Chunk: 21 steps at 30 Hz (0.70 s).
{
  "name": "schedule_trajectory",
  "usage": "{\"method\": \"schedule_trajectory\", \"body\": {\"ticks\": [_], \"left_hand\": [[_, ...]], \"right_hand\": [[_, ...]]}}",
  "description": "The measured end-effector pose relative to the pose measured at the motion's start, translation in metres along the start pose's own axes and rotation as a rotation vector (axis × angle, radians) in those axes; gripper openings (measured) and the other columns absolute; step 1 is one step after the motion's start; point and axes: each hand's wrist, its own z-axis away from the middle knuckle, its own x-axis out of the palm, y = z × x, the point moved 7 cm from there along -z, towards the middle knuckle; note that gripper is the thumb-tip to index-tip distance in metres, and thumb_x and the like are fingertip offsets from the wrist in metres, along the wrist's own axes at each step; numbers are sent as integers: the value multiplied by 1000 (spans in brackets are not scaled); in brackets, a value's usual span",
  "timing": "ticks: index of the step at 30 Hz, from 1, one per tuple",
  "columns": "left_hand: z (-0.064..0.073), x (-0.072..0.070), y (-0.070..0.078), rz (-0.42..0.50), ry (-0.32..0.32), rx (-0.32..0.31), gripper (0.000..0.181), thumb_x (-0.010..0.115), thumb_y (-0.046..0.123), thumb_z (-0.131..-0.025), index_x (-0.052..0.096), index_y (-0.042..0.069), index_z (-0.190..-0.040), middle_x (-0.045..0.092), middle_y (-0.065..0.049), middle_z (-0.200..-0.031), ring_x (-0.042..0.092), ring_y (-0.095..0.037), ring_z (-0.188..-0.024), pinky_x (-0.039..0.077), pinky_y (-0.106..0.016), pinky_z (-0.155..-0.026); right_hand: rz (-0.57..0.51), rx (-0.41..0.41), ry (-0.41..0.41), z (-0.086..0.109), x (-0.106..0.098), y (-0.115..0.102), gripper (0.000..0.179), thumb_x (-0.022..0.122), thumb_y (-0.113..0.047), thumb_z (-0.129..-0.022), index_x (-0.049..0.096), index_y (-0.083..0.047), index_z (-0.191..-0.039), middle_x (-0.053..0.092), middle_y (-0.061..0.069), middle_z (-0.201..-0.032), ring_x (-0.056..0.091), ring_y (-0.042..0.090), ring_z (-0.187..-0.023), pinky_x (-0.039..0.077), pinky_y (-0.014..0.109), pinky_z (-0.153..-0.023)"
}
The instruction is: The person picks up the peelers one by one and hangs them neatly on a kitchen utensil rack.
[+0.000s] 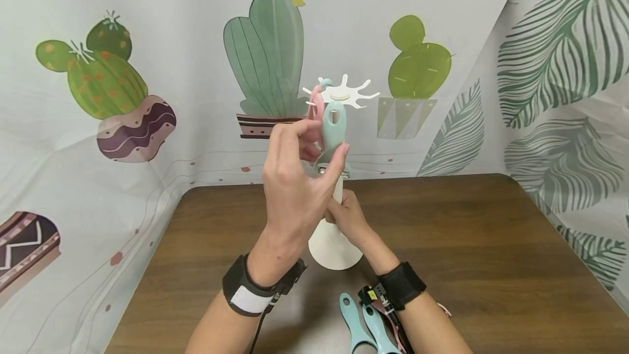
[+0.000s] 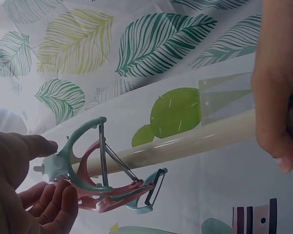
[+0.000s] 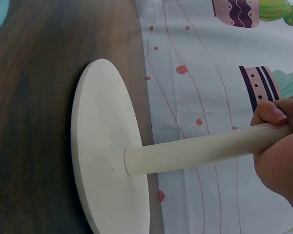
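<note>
My left hand pinches the handle of a teal Y-shaped peeler between thumb and fingers, its blade end pointing down. The hole in that handle sits at a prong of the white stand's spiked top. A pink peeler hangs beside it, and the left wrist view shows another teal peeler behind. With curled fingers, my right hand grips the stand's pole partway up. The stand is upright on its round base.
On the near part of the brown table lie teal peelers and a pink one, partly hidden by my right wrist strap. A cloth printed with cacti and leaves hangs behind the table.
</note>
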Motion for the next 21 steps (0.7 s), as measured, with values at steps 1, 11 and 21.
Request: {"method": "schedule_trajectory", "body": {"ticks": [1,11,21], "left_hand": [[1,-1,-1,0,2,-3,43,84,20,-91,64,-2,-122,61,-14,-106,62,-18,-79,55,-27,-71],[18,-15,-15,40,5,-79,30,70,19,-95,67,2,-120,64,-10,-101,63,-16,-84,56,-32,-72],[40,-19,-32,24,-36,-157,34,69,29,-95,64,2,-115,60,-8,-93,59,-13,-80,52,-31,-71]], "right_hand": [[2,-2,0,0,0,0,47,50,-9,-106,42,1,-60,37,-6,-48,31,9,-47,26,25,-50],[5,-20,-7,-1,1,0,45,49,-12,-108,44,-3,-65,37,-7,-51,30,10,-49,24,25,-49],[6,-24,3,0,1,-1,41,50,-10,-105,42,-4,-65,37,-6,-52,31,10,-49,25,25,-49]]}}
